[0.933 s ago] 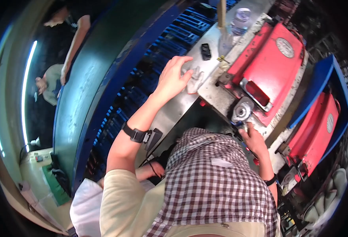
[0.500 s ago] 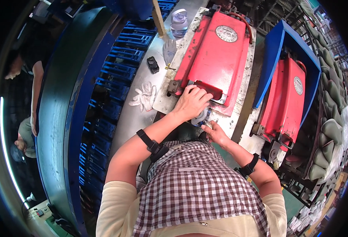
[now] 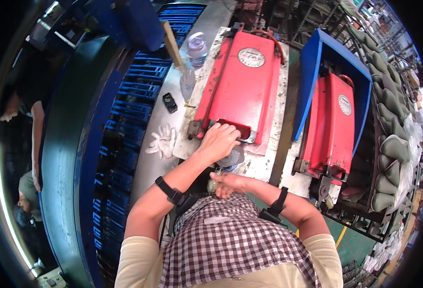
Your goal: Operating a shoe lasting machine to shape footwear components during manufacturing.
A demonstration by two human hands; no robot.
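The left hand (image 3: 219, 140) reaches forward with the forearm stretched out, its fingers (image 3: 230, 130) clenched around the metal bar handle (image 3: 245, 140) at the near edge of the red flat-topped metal machine (image 3: 238, 86). Just below those fingers sits a round grey metal part (image 3: 230, 158). The right hand (image 3: 230, 183) is held close to the body, wrist bent inward, fingers curled on a small pale object (image 3: 213, 184). A white glove (image 3: 161, 141) lies on the grey surface (image 3: 166, 77), left of the fingers.
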